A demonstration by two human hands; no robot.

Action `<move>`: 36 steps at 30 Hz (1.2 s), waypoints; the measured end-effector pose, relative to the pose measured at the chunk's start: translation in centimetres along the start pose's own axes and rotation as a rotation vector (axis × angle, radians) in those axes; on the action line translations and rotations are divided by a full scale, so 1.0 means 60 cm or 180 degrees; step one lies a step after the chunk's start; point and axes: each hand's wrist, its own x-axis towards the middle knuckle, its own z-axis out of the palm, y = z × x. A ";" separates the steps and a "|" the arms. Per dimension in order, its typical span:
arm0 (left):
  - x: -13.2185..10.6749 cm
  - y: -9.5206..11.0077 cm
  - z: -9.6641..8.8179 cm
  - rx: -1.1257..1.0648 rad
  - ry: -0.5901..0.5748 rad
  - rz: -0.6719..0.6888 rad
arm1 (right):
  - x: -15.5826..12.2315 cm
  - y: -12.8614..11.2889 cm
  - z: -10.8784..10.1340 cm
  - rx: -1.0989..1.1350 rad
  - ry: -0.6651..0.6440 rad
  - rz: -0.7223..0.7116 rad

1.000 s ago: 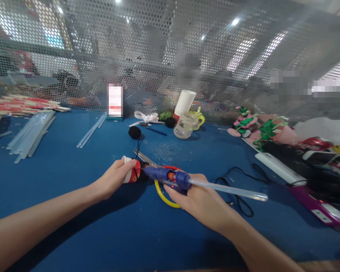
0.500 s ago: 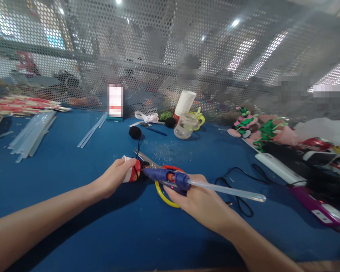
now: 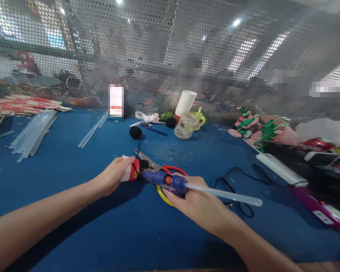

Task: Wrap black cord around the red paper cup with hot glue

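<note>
My left hand (image 3: pixel 112 175) is closed around a red and white paper cup (image 3: pixel 133 170) lying on its side, its far end covered in black. A black strand runs from the cup to a ball of black yarn (image 3: pixel 135 132). In my right hand (image 3: pixel 197 198) is a blue hot glue gun (image 3: pixel 155 176), its nozzle at the black end of the cup; whether it touches, I cannot tell. A translucent glue stick (image 3: pixel 226 194) juts from its back. Partly hidden under the gun lie scissors (image 3: pixel 175 168) with red and yellow handles.
Glue sticks (image 3: pixel 35 132) lie in a bundle at the left. White paper cups (image 3: pixel 186 102) and a clear plastic cup (image 3: pixel 184 126) stand at the back. On the right are a purple and white power strip (image 3: pixel 314 206), a black cable (image 3: pixel 239 196) and craft flowers (image 3: pixel 268 130).
The glue gun and my right hand have shifted slightly left and down. The cup has turned a little in my left hand, showing more of its black end.
</note>
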 end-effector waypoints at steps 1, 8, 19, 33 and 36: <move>0.000 0.001 0.001 -0.0017 0.0015 -0.0019 | -0.001 0.000 0.001 0.0032 -0.0028 0.0046; 0.002 -0.001 -0.001 -0.0022 0.0081 -0.0051 | -0.002 -0.001 -0.001 -0.0052 -0.0196 0.0056; -0.001 -0.012 -0.002 0.0445 0.0003 0.0319 | 0.002 -0.002 -0.009 0.0038 -0.0036 0.0041; -0.003 -0.019 -0.006 0.1090 -0.0117 0.0669 | 0.008 -0.002 -0.011 -0.0174 -0.0018 0.0120; -0.004 -0.017 -0.006 0.1189 -0.0104 0.0630 | 0.008 -0.003 -0.011 -0.0138 -0.0020 0.0134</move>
